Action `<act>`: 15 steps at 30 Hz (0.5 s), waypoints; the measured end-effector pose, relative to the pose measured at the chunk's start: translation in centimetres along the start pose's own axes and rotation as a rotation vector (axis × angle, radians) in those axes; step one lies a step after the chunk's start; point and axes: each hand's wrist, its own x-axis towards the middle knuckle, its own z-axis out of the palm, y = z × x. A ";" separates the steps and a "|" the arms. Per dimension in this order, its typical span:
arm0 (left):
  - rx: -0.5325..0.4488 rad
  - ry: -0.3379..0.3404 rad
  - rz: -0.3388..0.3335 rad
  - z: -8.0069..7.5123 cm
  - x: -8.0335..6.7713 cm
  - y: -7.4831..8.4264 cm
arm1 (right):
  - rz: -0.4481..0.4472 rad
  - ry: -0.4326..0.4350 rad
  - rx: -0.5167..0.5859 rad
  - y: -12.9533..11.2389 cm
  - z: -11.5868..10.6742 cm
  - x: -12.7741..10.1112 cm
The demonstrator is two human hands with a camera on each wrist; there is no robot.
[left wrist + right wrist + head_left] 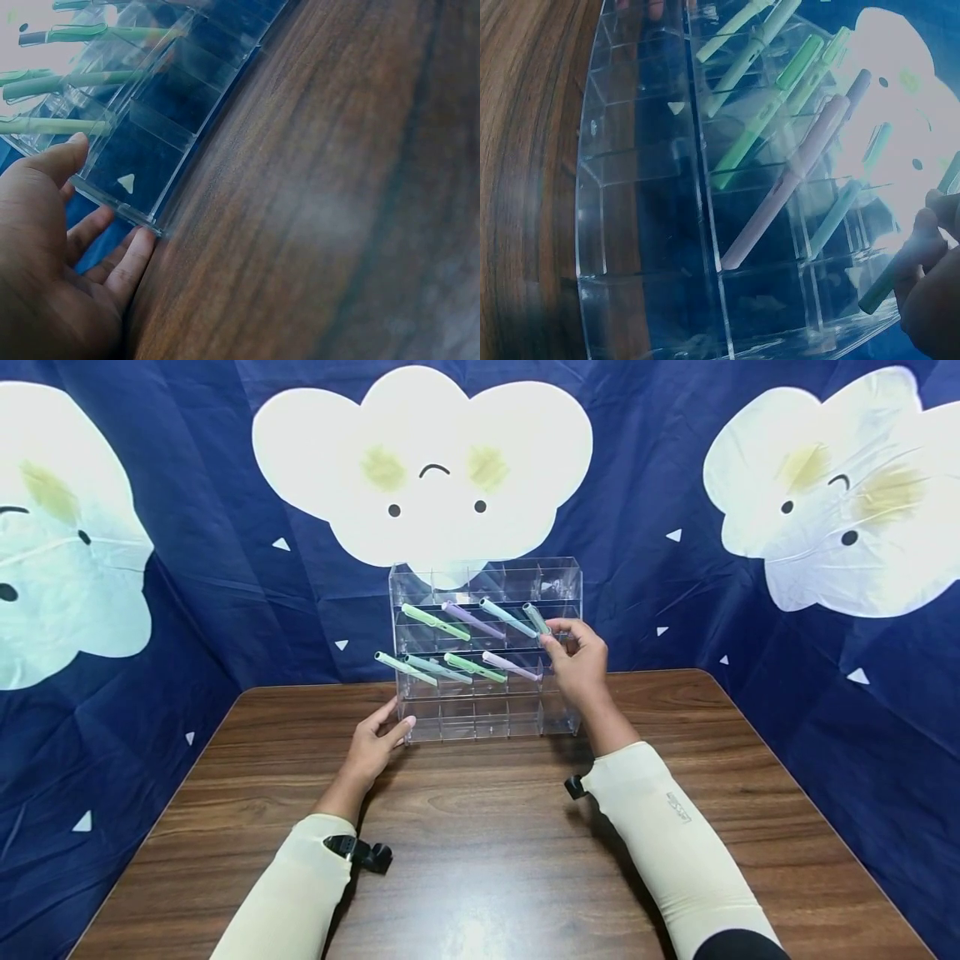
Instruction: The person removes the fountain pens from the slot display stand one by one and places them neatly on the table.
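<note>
A clear acrylic rack with rows of small compartments stands upright at the back middle of the wooden table. Several pastel pens lie slanted in its two upper rows. My right hand pinches the end of the grey-green pen at the right end of the upper row. In the right wrist view my fingers hold that pen beside the rack. My left hand rests with straight fingers against the rack's lower left corner. The left wrist view shows that hand's thumb on the rack's edge.
A pink pen and several green ones fill neighbouring compartments; the rack's bottom row holds nothing. A dark blue cloth with white cloud shapes hangs close behind the table. Bare wood lies in front of the rack.
</note>
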 end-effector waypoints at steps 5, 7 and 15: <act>0.014 0.009 0.009 -0.1 -0.1 0.0 | -0.006 -0.031 0.038 -1.0 -0.1 -0.5; 0.013 0.014 0.011 -0.1 -0.1 -0.1 | -0.006 -0.074 0.049 -1.2 -0.1 -0.7; 0.028 0.021 0.021 -0.2 -0.2 -0.2 | 0.043 -0.333 0.094 -1.8 -0.2 -1.9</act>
